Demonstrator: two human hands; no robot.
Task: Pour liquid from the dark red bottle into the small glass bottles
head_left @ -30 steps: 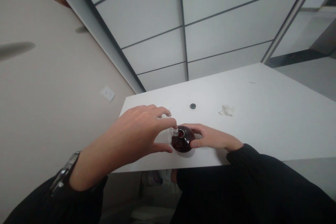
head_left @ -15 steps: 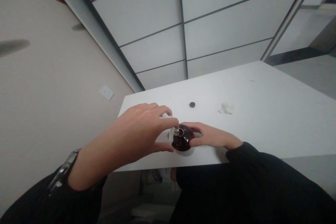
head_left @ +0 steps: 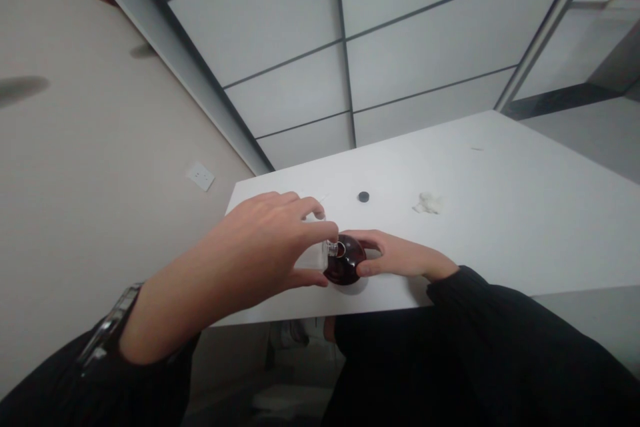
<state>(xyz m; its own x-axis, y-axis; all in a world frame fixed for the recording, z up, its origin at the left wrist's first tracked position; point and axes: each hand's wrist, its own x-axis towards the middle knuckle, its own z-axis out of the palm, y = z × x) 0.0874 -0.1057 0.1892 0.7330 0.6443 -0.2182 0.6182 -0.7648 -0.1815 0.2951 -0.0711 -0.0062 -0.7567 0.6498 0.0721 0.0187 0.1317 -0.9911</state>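
Note:
My left hand (head_left: pixel 255 247) is shut around a clear glass bottle (head_left: pixel 314 256), which is partly hidden by the fingers. Its narrow metal-collared neck meets the mouth of a round dark red glass bottle (head_left: pixel 345 264) that stands on the white table top (head_left: pixel 500 240). My right hand (head_left: pixel 400 257) grips that round bottle from the right, thumb on its front and fingers over its top. I cannot tell whether anything flows between the two bottles.
A small black round cap (head_left: pixel 363 197) and a crumpled white tissue (head_left: pixel 428 203) lie farther across the table. A wall socket (head_left: pixel 201 177) sits on the pale wall (head_left: pixel 100 147) to the left. The table's near edge runs just beyond my hands.
The whole view drifts slightly up and left. Both hands keep their hold, and the clear bottle's neck stays at the dark bottle's mouth.

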